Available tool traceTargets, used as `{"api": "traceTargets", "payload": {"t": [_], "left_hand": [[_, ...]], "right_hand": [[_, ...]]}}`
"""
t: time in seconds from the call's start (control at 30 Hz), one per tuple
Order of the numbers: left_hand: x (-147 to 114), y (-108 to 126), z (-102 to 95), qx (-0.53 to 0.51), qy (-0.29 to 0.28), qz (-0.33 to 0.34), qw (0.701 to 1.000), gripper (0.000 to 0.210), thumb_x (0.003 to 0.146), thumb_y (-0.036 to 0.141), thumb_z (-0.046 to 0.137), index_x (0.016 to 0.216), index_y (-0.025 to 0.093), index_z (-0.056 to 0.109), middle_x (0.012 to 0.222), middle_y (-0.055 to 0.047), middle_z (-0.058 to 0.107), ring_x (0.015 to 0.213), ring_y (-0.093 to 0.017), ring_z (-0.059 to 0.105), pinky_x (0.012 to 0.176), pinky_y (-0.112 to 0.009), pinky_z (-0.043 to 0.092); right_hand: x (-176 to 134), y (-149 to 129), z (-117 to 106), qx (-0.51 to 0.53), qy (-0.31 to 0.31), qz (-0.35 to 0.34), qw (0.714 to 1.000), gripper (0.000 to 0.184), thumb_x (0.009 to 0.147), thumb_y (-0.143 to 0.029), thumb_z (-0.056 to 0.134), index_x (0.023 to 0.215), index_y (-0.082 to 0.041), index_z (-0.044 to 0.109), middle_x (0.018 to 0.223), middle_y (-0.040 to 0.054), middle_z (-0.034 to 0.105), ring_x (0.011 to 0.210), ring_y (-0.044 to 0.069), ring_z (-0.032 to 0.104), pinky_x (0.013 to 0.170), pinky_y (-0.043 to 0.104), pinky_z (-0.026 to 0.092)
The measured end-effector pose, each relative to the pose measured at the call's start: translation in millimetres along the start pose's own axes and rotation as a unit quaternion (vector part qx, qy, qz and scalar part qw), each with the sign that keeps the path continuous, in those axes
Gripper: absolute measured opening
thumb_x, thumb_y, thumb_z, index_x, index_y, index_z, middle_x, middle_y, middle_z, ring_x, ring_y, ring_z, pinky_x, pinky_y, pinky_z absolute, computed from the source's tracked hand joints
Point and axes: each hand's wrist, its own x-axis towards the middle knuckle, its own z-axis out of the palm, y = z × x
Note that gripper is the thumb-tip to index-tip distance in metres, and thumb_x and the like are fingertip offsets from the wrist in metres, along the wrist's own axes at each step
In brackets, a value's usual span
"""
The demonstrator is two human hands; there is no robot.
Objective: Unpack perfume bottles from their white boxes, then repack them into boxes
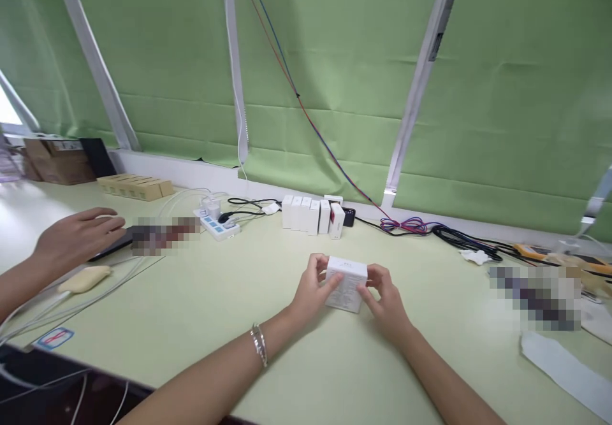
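Observation:
Between my two hands, near the middle of the table, a small white box point(345, 294) with printed text on its facing side is held upright. My left hand point(313, 290) grips its left side, thumb on the front face. From the right, my right hand point(384, 297) pinches the opposite side with its thumb on the front and its fingers behind. Farther back stands a row of similar white boxes point(306, 215). The rightmost white box point(336, 221) carries a red patch and sits slightly forward of the row.
Another person's hand point(79, 237) is at the left, by a dark device point(115, 244). A power strip point(218, 226) with plugs and a yellowish adapter point(85, 280) lie on that side. Coiled cables point(459, 240) run along the back right. White paper point(564, 367) lies at the right.

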Motion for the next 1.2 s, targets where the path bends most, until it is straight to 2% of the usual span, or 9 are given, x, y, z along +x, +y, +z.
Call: {"api": "traceTargets", "payload": {"t": [0.2, 0.43, 0.6, 0.67, 0.77, 0.9, 1.03, 1.13, 1.2], "left_hand": [[7, -6, 6.6, 0.020, -0.028, 0.030, 0.999, 0.029, 0.079, 0.037, 0.057, 0.094, 0.022, 0.038, 0.095, -0.002, 0.049, 0.085, -0.015, 0.056, 0.069, -0.028, 0.049], [5, -7, -4.4, 0.027, -0.022, 0.027, 0.999, 0.028, 0.080, 0.038, 0.056, 0.096, 0.022, 0.039, 0.097, -0.002, 0.052, 0.089, -0.017, 0.056, 0.070, -0.029, 0.049], [6, -4, -7.6, 0.111, -0.069, 0.081, 0.988, 0.049, 0.084, 0.037, 0.050, 0.128, 0.025, 0.034, 0.111, -0.007, 0.050, 0.099, -0.020, 0.051, 0.076, -0.031, 0.047], [7, -3, -8.1, 0.161, -0.088, 0.115, 0.976, 0.050, 0.085, 0.038, 0.048, 0.132, 0.025, 0.035, 0.111, -0.008, 0.049, 0.099, -0.021, 0.049, 0.074, -0.030, 0.046], [7, 2, -9.3, 0.192, -0.113, 0.142, 0.964, 0.042, 0.085, 0.040, 0.046, 0.124, 0.024, 0.047, 0.100, -0.007, 0.052, 0.088, -0.020, 0.050, 0.070, -0.029, 0.045], [6, 14, -9.4, 0.164, -0.126, 0.134, 0.969, 0.029, 0.084, 0.044, 0.045, 0.096, 0.022, 0.060, 0.088, -0.005, 0.051, 0.083, -0.019, 0.048, 0.065, -0.026, 0.044], [7, 21, -7.8, 0.067, -0.085, 0.070, 0.992, 0.026, 0.082, 0.046, 0.046, 0.083, 0.020, 0.050, 0.083, -0.002, 0.049, 0.075, -0.015, 0.049, 0.062, -0.024, 0.043], [9, 16, -7.9, 0.014, -0.053, 0.028, 0.998, 0.023, 0.084, 0.042, 0.037, 0.079, 0.020, 0.042, 0.078, 0.000, 0.049, 0.070, -0.014, 0.050, 0.063, -0.026, 0.044], [11, 10, -8.5, 0.024, -0.043, 0.013, 0.999, 0.017, 0.085, 0.034, 0.033, 0.082, 0.021, 0.043, 0.081, 0.000, 0.051, 0.074, -0.015, 0.052, 0.066, -0.028, 0.046]], "right_hand": [[0, 5, -8, -0.004, 0.014, 0.001, 1.000, 0.026, 0.088, -0.033, 0.046, 0.110, -0.022, 0.037, 0.100, 0.0081, 0.056, 0.089, 0.019, 0.058, 0.074, 0.035, 0.052], [2, -1, 0, -0.012, 0.005, -0.003, 1.000, 0.028, 0.089, -0.033, 0.043, 0.114, -0.023, 0.036, 0.102, 0.0080, 0.057, 0.091, 0.018, 0.058, 0.076, 0.033, 0.051], [1, -5, -4, -0.066, -0.040, -0.022, 0.997, 0.040, 0.090, -0.031, 0.038, 0.129, -0.023, 0.034, 0.113, 0.0102, 0.053, 0.096, 0.021, 0.055, 0.078, 0.035, 0.050], [2, -9, -8, -0.087, -0.053, -0.033, 0.994, 0.045, 0.089, -0.031, 0.039, 0.133, -0.023, 0.032, 0.112, 0.0097, 0.053, 0.093, 0.021, 0.055, 0.078, 0.035, 0.049], [4, -20, -16, -0.106, -0.084, -0.041, 0.990, 0.045, 0.086, -0.027, 0.044, 0.130, -0.026, 0.037, 0.099, 0.0061, 0.054, 0.082, 0.019, 0.054, 0.072, 0.033, 0.050], [6, -33, -23, -0.126, -0.142, -0.055, 0.980, 0.033, 0.082, -0.020, 0.046, 0.114, -0.027, 0.048, 0.091, 0.0038, 0.051, 0.078, 0.018, 0.052, 0.066, 0.031, 0.049], [2, -29, -21, -0.092, -0.089, -0.030, 0.991, 0.028, 0.079, -0.021, 0.049, 0.105, -0.025, 0.036, 0.098, 0.0041, 0.049, 0.074, 0.016, 0.053, 0.066, 0.032, 0.050], [0, -18, -14, -0.047, -0.036, 0.049, 0.997, 0.032, 0.080, -0.029, 0.052, 0.103, -0.025, 0.030, 0.103, 0.0052, 0.050, 0.072, 0.015, 0.056, 0.067, 0.034, 0.052], [0, -11, -9, -0.011, -0.035, 0.096, 0.995, 0.035, 0.081, -0.033, 0.052, 0.105, -0.025, 0.028, 0.099, 0.0043, 0.054, 0.075, 0.016, 0.058, 0.069, 0.035, 0.052]]}}
